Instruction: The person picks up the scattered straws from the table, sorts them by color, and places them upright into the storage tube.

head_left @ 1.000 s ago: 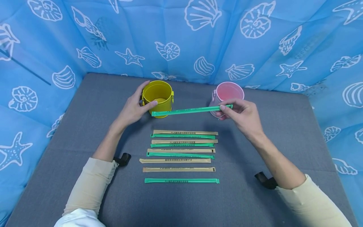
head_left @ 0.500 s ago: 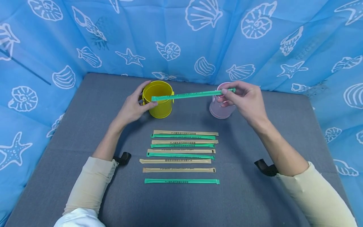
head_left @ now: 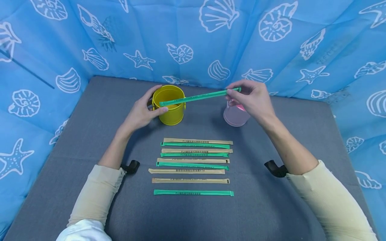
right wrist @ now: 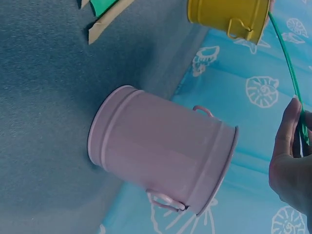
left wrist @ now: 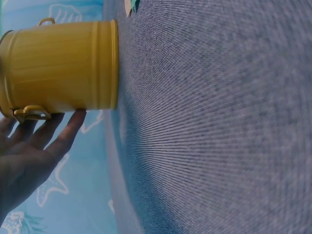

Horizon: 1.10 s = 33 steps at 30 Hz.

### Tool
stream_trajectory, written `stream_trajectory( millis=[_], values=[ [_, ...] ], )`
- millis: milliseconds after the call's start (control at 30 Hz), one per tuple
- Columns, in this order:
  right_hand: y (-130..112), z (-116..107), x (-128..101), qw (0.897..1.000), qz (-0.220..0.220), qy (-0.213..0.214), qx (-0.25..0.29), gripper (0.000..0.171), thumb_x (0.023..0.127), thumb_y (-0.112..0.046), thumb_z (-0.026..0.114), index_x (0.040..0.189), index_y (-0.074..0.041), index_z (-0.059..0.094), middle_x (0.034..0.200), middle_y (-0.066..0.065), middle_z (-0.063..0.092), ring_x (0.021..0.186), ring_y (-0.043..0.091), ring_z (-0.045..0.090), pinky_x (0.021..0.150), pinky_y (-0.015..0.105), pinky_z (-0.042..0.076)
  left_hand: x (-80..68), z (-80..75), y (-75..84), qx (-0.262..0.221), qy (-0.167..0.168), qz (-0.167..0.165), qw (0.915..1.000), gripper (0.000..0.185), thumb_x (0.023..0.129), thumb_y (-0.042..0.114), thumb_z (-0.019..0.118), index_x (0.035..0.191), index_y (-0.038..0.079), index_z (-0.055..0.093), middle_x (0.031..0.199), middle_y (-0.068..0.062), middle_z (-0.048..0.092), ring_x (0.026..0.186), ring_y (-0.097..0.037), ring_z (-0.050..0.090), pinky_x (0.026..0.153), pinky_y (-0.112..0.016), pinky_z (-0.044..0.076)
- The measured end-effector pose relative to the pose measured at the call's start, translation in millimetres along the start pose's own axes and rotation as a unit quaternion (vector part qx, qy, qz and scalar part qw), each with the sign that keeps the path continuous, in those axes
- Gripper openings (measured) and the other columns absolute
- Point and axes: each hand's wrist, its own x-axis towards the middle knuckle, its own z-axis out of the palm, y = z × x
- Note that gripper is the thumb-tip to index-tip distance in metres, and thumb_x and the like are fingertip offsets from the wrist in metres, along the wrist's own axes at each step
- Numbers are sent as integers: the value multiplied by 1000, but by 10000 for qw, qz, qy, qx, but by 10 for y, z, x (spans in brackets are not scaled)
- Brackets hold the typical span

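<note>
One straw [head_left: 196,97] is pinched in my right grip [head_left: 250,98], the yellow bucket [head_left: 172,115] clasped in my left grip [head_left: 141,112]; I'd dip the straw's nine-o'clock end steeply.

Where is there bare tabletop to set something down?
Bare gray tabletop lies in front of the nearest green wrapped straw, left of the left forearm, and between the straw rows and right forearm. The gap between yellow bucket and pink bucket is bare, but the held green straw crosses above. Crowded: the straw rows, and where the left hand holds the yellow bucket.
</note>
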Motion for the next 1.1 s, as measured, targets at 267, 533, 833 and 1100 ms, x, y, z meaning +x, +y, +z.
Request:
stream_trajectory(
  millis=[267,533,833,1100],
  values=[
    [32,104,109,9981,-97,3,-612,21,91,-19,73,107,-4,75,86,12,72,77,23,70,72,28,55,-3,1,-17,-50,45,16,10000,81,89,40,74,156,27,30,150,-8,44,137,-33,43,105,-54,41],
    [83,234,191,9996,-216,82,143,22,89,-12,75,107,1,72,87,8,70,76,22,69,74,26,56,-8,14,-20,-175,38,-31,9998,80,89,40,74,156,29,30,150,-7,43,137,-32,43,104,-53,42],
    [133,470,312,9923,-124,67,1227,22,90,-13,74,106,2,73,87,13,70,82,26,70,77,31,58,-1,18,-31,-195,49,-54,9998,81,89,40,74,156,27,30,150,-6,43,137,-31,43,105,-52,42],
    [182,674,385,9828,195,123,1832,23,91,-14,74,105,3,72,91,16,70,83,28,71,81,38,57,2,34,-32,-210,61,-21,9998,80,90,39,74,155,28,31,150,-6,44,136,-29,43,105,-51,42]
  ],
)
